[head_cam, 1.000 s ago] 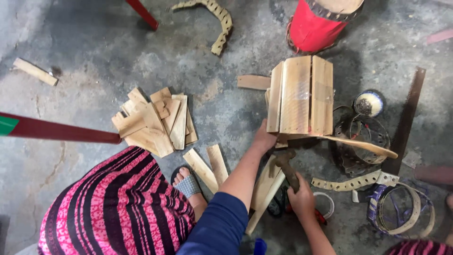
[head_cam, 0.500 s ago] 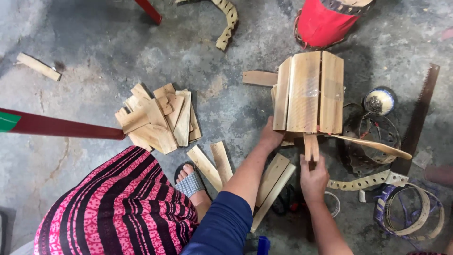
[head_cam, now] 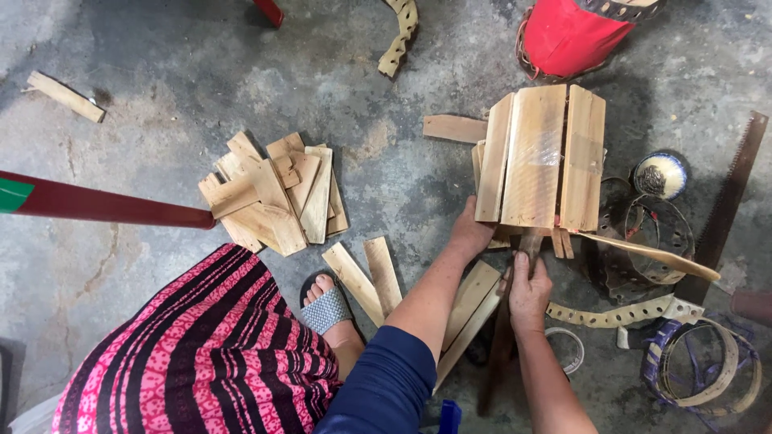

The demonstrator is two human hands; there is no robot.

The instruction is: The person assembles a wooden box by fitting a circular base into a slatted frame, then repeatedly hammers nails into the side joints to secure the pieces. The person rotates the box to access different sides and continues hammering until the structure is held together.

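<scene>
Now the left hand (head_cam: 470, 233) steadies the pale wooden slat box (head_cam: 540, 157); the right hand (head_cam: 527, 289), fingers clamped on a dark wooden handle (head_cam: 515, 297) (head hidden), might hit the left fingers.

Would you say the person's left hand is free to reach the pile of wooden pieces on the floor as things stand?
Probably not at once: the left hand grips the slatted wooden panel. Bare floor lies between it and the pile of wooden pieces.

Single head-worn view, steeply downward, close above concrete floor (head_cam: 161, 96).
</scene>
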